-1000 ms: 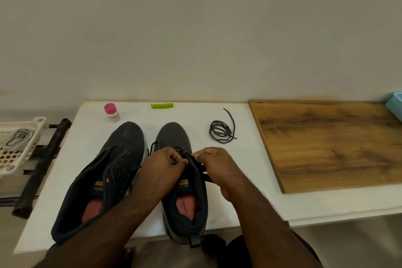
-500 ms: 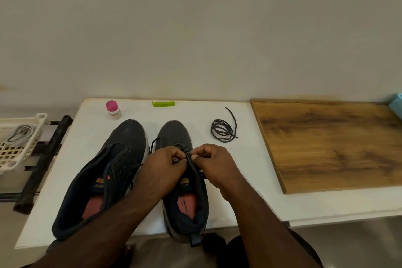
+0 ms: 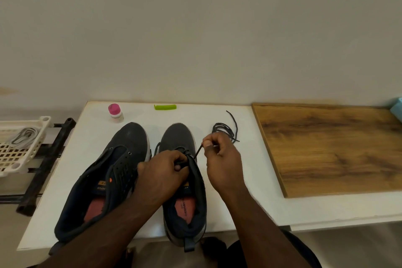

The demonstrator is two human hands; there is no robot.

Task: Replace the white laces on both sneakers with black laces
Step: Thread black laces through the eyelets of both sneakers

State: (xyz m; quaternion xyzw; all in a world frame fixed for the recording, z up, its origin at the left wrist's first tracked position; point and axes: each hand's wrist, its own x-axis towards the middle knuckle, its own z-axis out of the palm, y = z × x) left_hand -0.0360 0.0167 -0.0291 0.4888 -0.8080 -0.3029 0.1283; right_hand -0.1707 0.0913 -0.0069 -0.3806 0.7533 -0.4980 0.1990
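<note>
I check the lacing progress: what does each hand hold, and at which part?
Right hand pinches the thin black lace near its free end; left hand grips the right dark fabric sneaker at its eyelet area.

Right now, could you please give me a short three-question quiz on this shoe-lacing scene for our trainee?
1. True or false: the right hand pinches a black lace end drawn from the right sneaker.
2. What lies beyond the right hand on the white table? A) coiled black lace B) scissors
3. Fill in: the left sneaker shows ___ eyelets.

Key: 1 true; 2 A; 3 empty.
</note>
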